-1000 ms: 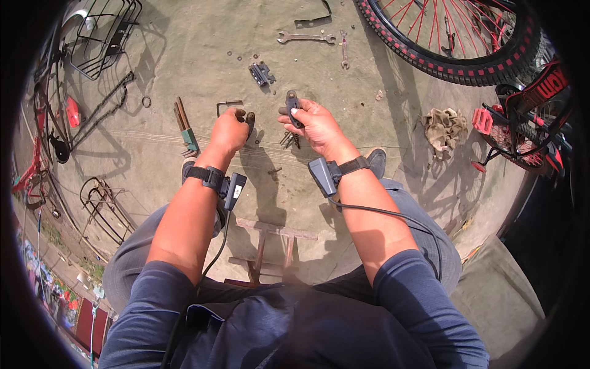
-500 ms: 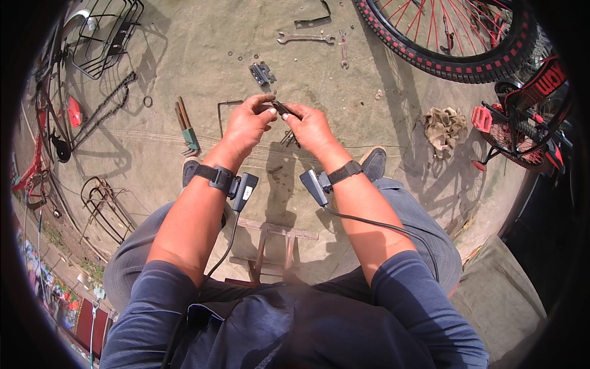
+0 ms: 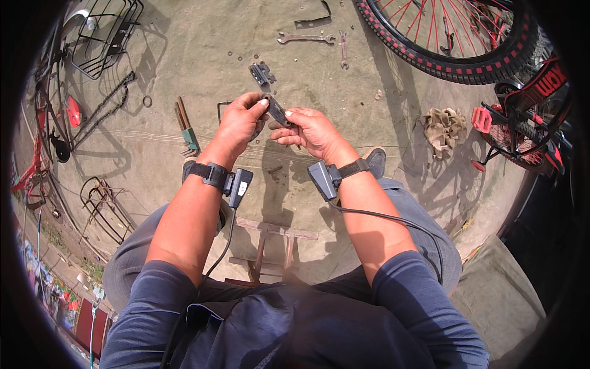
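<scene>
Dark metal part (image 3: 276, 112) is now being gripped between both hands, left hand (image 3: 241, 120) and right hand (image 3: 309, 130) having closed together around it, above the ground.

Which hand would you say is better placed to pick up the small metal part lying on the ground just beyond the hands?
Probably the left hand. The metal part on the ground lies almost straight beyond its fingertips, while the right hand sits further to the side. Both hands grip the small dark tool, so either must let go first.
</scene>
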`<state>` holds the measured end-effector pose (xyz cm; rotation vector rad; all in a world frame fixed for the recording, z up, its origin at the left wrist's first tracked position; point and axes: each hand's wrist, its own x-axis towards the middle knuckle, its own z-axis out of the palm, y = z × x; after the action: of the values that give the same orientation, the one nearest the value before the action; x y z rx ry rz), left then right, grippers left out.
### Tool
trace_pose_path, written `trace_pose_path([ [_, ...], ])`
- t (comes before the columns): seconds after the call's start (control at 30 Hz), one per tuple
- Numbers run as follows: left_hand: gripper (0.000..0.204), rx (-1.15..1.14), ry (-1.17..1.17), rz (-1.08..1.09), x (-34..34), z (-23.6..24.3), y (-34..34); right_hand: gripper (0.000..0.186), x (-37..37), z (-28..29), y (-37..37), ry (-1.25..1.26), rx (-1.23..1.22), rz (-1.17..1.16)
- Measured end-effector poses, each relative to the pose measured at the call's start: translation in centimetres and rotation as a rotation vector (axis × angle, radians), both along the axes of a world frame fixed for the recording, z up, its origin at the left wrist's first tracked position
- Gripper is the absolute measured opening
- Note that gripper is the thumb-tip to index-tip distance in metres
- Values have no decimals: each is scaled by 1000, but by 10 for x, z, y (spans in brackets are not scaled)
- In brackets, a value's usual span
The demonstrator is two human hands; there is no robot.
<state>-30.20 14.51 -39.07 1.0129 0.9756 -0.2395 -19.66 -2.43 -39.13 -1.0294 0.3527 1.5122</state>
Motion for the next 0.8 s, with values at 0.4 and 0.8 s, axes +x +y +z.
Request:
trace_pose_path([
  [0.4,41,116,-88,-68,3,3,-3,32,-6,-5,1,-82,-4,22],
  [0.8,44,135,-144,-125,3,6,-1,32,-5,0,1,-148,-58,94],
])
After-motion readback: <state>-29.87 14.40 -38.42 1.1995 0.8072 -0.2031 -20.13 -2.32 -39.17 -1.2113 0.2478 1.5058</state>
